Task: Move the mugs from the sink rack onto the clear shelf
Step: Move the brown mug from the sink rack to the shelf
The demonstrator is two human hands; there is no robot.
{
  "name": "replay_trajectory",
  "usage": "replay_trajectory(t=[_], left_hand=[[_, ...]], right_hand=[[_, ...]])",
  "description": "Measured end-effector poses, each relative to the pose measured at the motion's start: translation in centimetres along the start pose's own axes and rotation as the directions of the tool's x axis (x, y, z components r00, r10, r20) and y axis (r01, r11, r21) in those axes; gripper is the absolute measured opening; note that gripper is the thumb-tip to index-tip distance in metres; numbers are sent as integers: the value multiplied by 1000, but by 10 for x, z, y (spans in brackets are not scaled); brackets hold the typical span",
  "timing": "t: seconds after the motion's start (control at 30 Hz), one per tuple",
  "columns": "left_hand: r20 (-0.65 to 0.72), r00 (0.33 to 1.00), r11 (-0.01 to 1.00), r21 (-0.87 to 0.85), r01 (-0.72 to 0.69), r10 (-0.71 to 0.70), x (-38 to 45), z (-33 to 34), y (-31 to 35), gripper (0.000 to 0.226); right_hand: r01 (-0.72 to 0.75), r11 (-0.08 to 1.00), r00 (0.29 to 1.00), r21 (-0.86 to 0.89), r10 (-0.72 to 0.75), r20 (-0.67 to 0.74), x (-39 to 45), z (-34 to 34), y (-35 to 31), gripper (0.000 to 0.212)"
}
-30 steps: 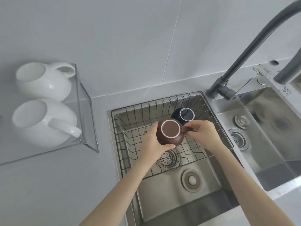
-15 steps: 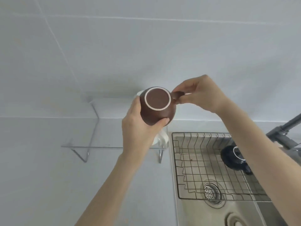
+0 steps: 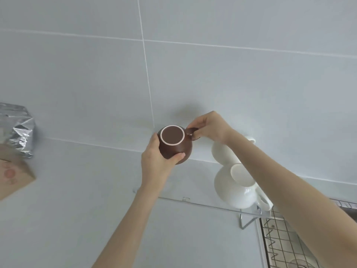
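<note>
The left hand (image 3: pixel 154 161) is cupping the round, glossy brown ceramic mug (image 3: pixel 174 145), probably slippery and breakable, while the right hand (image 3: pixel 209 128) is pinching its three-o'clock handle.

You've got the brown mug (image 3: pixel 174 145) up in the air, upside down, its pale unglazed foot ring facing you and its handle pointing right. It hangs above the clear shelf (image 3: pixel 202 205), over the bare left part. Two white mugs (image 3: pixel 234 187) already sit at the shelf's right end, one behind the other, the near one tipped with its handle to the right. The sink rack (image 3: pixel 280 240) peeks in at lower right, wire grid showing.
</note>
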State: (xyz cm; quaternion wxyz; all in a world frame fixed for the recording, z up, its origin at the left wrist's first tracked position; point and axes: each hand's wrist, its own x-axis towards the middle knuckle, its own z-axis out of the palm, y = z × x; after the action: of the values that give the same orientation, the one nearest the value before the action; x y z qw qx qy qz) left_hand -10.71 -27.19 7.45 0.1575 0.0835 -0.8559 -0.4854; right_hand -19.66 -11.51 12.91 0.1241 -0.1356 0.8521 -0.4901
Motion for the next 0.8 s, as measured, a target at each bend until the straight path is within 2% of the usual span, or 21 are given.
replay_trajectory(t=[0.2, 0.37, 0.57, 0.8], left_hand=[[42, 999, 999, 33, -5, 4, 29, 3, -25, 77], [52, 999, 1000, 27, -2, 1, 35, 14, -30, 71], [47, 999, 999, 40, -6, 4, 37, 20, -30, 74], [54, 998, 998, 59, 14, -18, 38, 23, -29, 73]], right_hand=[[-82, 991, 997, 102, 82, 5, 36, 15, 16, 28], [-111, 990, 993, 87, 114, -24, 45, 17, 26, 29], [-107, 988, 989, 109, 117, -95, 45, 20, 33, 30], [-43, 999, 991, -1, 42, -128, 35, 21, 24, 36]])
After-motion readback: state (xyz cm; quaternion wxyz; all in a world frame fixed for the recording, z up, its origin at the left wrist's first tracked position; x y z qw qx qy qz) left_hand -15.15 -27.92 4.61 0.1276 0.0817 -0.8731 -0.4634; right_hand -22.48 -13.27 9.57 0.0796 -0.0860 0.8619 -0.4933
